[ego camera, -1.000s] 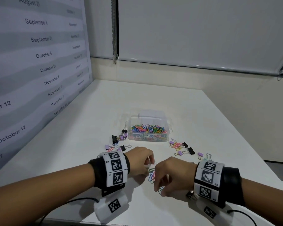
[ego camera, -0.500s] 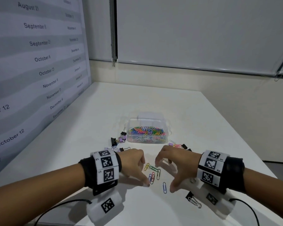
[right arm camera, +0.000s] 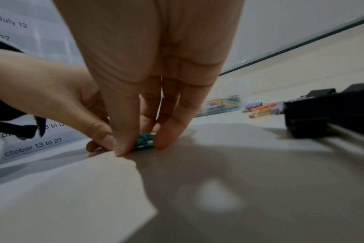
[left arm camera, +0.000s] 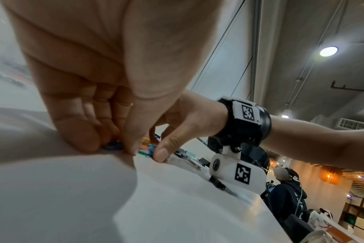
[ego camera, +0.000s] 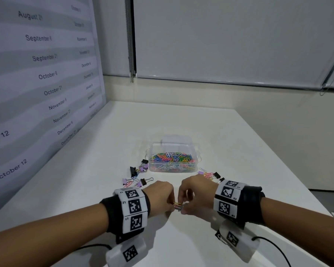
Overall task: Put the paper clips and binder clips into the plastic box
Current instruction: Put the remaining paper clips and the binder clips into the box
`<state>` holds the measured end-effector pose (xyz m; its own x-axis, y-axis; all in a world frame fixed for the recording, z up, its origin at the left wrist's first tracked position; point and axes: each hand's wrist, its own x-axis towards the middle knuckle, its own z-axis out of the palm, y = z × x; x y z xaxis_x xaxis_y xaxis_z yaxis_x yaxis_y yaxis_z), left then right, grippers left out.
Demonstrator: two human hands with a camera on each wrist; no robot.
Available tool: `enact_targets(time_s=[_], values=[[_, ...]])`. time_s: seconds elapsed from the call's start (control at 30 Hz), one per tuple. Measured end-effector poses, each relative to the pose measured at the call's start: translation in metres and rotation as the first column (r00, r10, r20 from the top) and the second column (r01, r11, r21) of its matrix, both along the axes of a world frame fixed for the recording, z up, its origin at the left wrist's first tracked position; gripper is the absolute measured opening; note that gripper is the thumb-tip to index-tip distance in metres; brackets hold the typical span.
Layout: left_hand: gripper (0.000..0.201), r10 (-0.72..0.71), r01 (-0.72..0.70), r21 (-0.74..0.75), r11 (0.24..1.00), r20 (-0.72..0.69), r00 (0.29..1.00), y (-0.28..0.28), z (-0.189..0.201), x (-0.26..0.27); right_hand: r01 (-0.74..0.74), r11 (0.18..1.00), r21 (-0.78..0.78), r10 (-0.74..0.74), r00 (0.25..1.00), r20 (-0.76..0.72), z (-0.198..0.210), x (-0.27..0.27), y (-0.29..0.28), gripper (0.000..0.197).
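Observation:
A clear plastic box [ego camera: 197, 151] holding many coloured paper clips stands mid-table. In front of it my two hands meet over a small bunch of coloured paper clips [ego camera: 178, 206] lying on the white table. My left hand [ego camera: 171, 206] has its fingers curled down onto the bunch from the left. My right hand [ego camera: 184, 208] pinches the same bunch between thumb and fingers [right arm camera: 123, 144]; the green and blue clips [right arm camera: 144, 141] show between them. Black and purple binder clips [ego camera: 139, 171] lie left of the box, and more clips [ego camera: 210, 175] lie on the right, behind my right hand.
A black binder clip [ego camera: 220, 237] lies beside my right wrist camera, near the table's [ego camera: 239, 151] front right. A wall panel with printed dates [ego camera: 37, 83] bounds the table on the left. In the left wrist view another person [left arm camera: 285, 189] stands beyond the table.
The loose paper clips spread between my hands half a second ago are now pushed together. Both hands have closed inward onto the bunch.

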<state>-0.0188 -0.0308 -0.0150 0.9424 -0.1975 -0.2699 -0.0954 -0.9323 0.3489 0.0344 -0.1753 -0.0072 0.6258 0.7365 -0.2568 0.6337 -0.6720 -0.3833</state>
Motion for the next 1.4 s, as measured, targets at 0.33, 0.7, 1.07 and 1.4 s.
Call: enact_targets(time_s=[0.33, 0.7, 1.07, 1.4], values=[[0.022, -0.094, 0.091, 0.073, 0.993, 0.034, 0.995, 0.009, 0.0, -0.001, 0.019, 0.993, -0.115, -0.016, 0.999, 0.032, 0.008, 0.008, 0.001, 0.01], [0.019, -0.076, 0.075, 0.047, 0.996, 0.03, 0.997, 0.02, -0.003, 0.008, 0.136, 0.982, 0.135, -0.164, 0.959, 0.233, 0.051, 0.069, 0.024, 0.007], [0.053, -0.112, 0.121, 0.073, 0.99, -0.122, 0.986, 0.028, 0.008, 0.003, 0.075, 0.979, 0.189, -0.126, 0.954, 0.273, 0.027, 0.063, 0.02, 0.019], [0.03, -0.08, 0.077, -0.066, 0.995, -0.049, 0.996, 0.019, 0.003, 0.01, 0.016, 0.998, -0.053, -0.009, 0.992, 0.124, 0.003, 0.029, -0.01, 0.043]])
